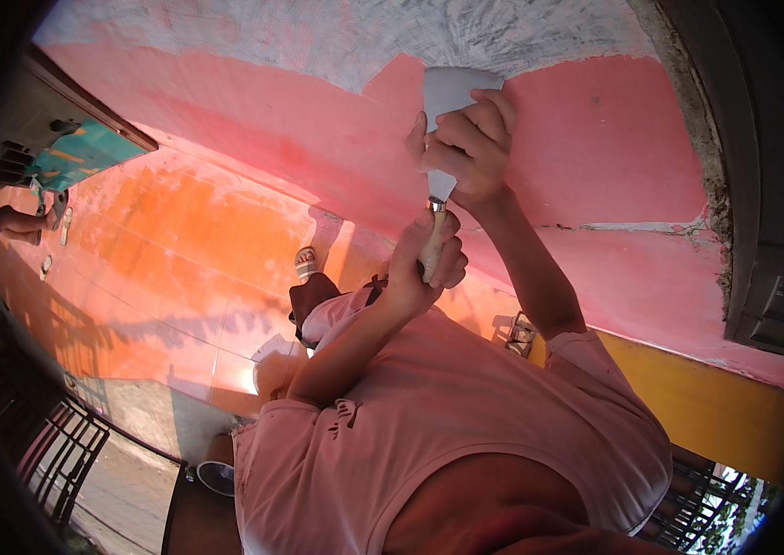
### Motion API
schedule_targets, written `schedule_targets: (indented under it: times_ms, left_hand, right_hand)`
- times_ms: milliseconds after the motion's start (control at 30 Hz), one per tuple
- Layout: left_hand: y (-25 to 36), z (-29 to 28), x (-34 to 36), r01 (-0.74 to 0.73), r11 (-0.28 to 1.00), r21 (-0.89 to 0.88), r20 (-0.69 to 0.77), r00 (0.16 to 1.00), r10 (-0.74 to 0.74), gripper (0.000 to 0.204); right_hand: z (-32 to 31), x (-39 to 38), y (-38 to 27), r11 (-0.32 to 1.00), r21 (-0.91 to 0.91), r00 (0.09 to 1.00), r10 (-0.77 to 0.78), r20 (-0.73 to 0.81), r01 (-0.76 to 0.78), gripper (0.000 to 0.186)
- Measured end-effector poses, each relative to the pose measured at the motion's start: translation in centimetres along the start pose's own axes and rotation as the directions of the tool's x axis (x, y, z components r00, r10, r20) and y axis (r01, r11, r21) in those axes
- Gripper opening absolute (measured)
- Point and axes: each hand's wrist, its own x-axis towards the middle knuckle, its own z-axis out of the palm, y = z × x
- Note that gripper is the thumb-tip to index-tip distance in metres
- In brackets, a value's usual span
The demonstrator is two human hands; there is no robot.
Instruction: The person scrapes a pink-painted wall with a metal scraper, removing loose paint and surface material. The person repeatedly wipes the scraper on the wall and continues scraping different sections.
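A wide-bladed putty knife [442, 186] is held up against the pink wall [586, 148], its grey metal blade pointing to the top of the view. My left hand [427, 257] is closed around its pale handle. Higher up, my right hand [468, 153] grips the blade, fingers wrapped over its face and the thumb at its left edge. The blade's top edge lies at the border between the pink paint and a streaky grey-white area [318, 37]. Whether that edge touches the wall I cannot tell.
Along the right runs a dark door frame [771, 185] with a rough, chipped wall edge. Orange floor [170, 213] spreads to the left, where another person's leg [22, 222] shows beside a teal panel [77, 157]. A bucket-like container [276, 370] and metal railing [63, 453] are lower left.
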Motion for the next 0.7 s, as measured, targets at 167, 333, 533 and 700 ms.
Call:
schedule_targets:
  times_ms: [167,333,533,700]
  left_hand:
    - [2.6,-1.8,1.7,-0.154,0.988,0.025,-0.015,0.988,0.155,0.039]
    - [2.8,-1.8,-2.0,0.008,0.971,0.239,-0.021,1.000,-0.003,0.042]
    - [2.2,-3.0,-5.6,0.205,0.837,0.508,-0.088,0.978,-0.187,0.036]
    - [1.8,-2.7,-6.6,0.265,0.690,0.674,-0.091,0.956,-0.279,0.032]
  right_hand:
    - [3.0,2.4,0.4,0.996,0.064,0.998,-0.058,0.029,0.056,0.023]
    - [2.1,-0.4,-2.0,0.998,-0.052,0.977,0.029,-0.213,-0.041,0.036]
    - [-0.6,-7.6,-7.8,0.888,-0.225,0.902,0.342,-0.263,-0.402,0.046]
    - [-2.5,-9.5,-10.3,0.753,-0.329,0.815,0.468,-0.342,-0.570,0.045]
